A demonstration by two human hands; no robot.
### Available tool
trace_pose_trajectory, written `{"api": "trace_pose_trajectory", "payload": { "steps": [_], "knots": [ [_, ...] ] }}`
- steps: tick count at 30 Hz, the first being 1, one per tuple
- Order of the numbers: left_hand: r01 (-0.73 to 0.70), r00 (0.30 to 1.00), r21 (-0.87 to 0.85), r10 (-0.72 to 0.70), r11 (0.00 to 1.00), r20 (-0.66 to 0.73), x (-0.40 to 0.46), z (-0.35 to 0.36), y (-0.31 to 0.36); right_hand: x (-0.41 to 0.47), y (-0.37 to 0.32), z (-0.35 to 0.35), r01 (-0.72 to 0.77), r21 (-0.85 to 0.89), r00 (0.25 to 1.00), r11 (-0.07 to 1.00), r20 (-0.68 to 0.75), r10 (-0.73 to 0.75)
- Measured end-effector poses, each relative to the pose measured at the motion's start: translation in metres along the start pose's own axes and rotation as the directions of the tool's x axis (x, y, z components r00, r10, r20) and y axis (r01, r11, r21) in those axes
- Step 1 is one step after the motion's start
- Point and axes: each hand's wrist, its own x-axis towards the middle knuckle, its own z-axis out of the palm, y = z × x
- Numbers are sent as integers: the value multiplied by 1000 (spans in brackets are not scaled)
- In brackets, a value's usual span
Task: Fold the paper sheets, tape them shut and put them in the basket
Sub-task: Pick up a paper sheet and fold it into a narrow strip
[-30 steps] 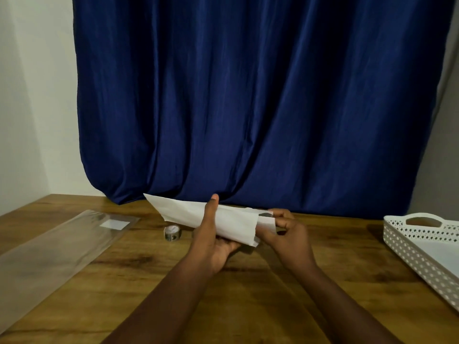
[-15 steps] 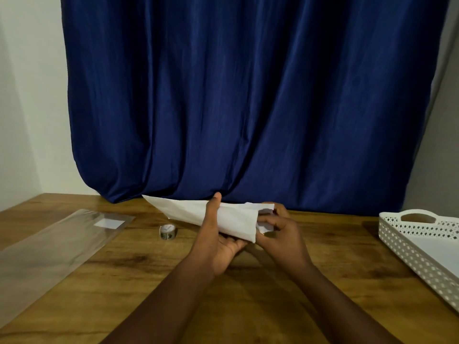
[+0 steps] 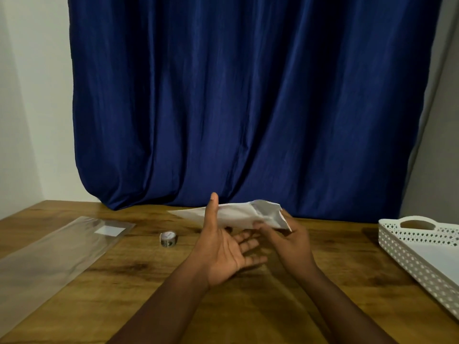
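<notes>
folded paper [image 3: 233,216] light, limp, creases easily. my right hand [image 3: 289,240] pinches its taped end; left hand [image 3: 224,249] open, palm up.

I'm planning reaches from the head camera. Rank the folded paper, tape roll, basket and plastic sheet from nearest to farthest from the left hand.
From the left hand:
1. Folded paper, just above it, pinched by the right hand.
2. Tape roll, on the table to its left.
3. Plastic sheet, farther left.
4. Basket, far right.

Dim room light, soft shadows, slight motion blur.
</notes>
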Motion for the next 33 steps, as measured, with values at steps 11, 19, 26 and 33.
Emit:
{"api": "trace_pose_trajectory", "payload": {
  "steps": [11, 19, 26, 33],
  "knots": [
    [-155, 846, 529, 389, 834, -365, -5, 2, 17, 37, -15, -62, -71, 525, 755, 848, -528, 390],
    [-150, 855, 661, 432, 735, -286, -11, -7, 29, 27, -9, -48, -421, 281, 798, 863, -338, 499],
    [-245, 905, 711, 419, 659, -76, -15, 11, 5, 12, -21, -11, -396, 220, 901, 891, -95, 424],
    [-521, 744, 625, 668, 581, -1, -21, 17, 13, 13, -28, -11, -288, 190, 957, 938, 26, 289]
  ]
}}
